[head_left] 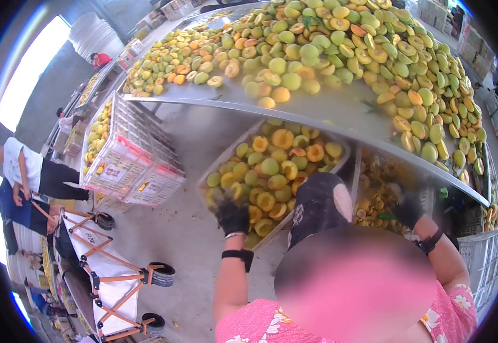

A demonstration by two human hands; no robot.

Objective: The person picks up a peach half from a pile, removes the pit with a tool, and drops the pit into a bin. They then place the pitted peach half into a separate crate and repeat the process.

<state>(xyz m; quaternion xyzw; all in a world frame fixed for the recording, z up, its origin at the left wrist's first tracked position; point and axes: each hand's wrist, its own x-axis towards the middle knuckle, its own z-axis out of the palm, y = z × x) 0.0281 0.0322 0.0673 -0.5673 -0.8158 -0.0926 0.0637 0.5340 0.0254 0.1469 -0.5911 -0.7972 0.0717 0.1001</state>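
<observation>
Nearest to me I see my two forearms with dark wrist straps. My left hand (232,216) wears a black glove and hangs over the near left corner of the tray of halved peaches (272,171), which stands on the floor under the steel table (340,111). The gloved fingers are curled downward and close together, just above the fruit at that corner; I cannot tell if they touch or pinch a peach, because the glove is blurred. My right hand (410,210), also in a dark glove, is low under the near edge of the table, beside the crate of peach stones (375,197). Its fingers are in shadow, so I cannot tell how they stand.

Between both hands is my dark knee (317,203), just beside the right edge of the tray. To the left of the tray the concrete floor (192,228) is open, up to a folding cart (112,280) and a stack of white crates (132,157) filled with fruit.

Farther away, the table top is covered by a large heap of green and yellow peaches (346,51), many cut in halves. Only a narrow bare strip remains along its near edge. At the far left, other people (32,171) stand beside more tables.
</observation>
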